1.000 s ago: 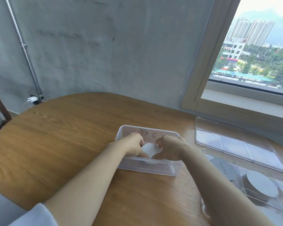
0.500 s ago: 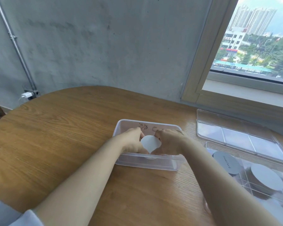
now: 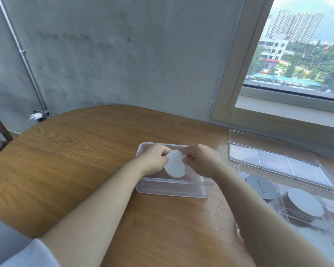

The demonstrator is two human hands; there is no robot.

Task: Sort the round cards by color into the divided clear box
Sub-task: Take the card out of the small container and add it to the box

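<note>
Stack of round cards [image 3: 175,164]: white top face, disc-shaped, matte like paper. A thin band of edge shows along the near side. It is tilted, with its face toward the camera.

The stack sits between the two hands, over the inside of a clear tub [image 3: 172,189]. I cannot tell whether its lower edge touches the tub floor.

Left hand [image 3: 156,158]: fingers curled, pinching the stack at its left edge.
Right hand [image 3: 201,160]: thumb and fingertips pinching the right edge, knuckles up.
Both forearms reach in from the near side, and a pale sleeve shows at the left elbow.

Tub: rectangular, translucent plastic, rounded corners, thin rim. It stands on a wooden table [image 3: 66,160] with warm brown grain, a smooth top and a rounded far edge.

Divided box [image 3: 330,207]: clear hard plastic, standing on the table to the right of the tub, beside the right forearm. One section holds a grey round card [image 3: 260,186] with small dark script. The next holds a white-topped pile [image 3: 305,202].

Clear lid [image 3: 274,157]: flat, with three panels. It lies just beyond the divided box.

Behind is a rough grey concrete wall [image 3: 123,54] with a metal pipe [image 3: 25,60] at the left. A window [image 3: 297,45] at the right looks onto tower blocks.
</note>
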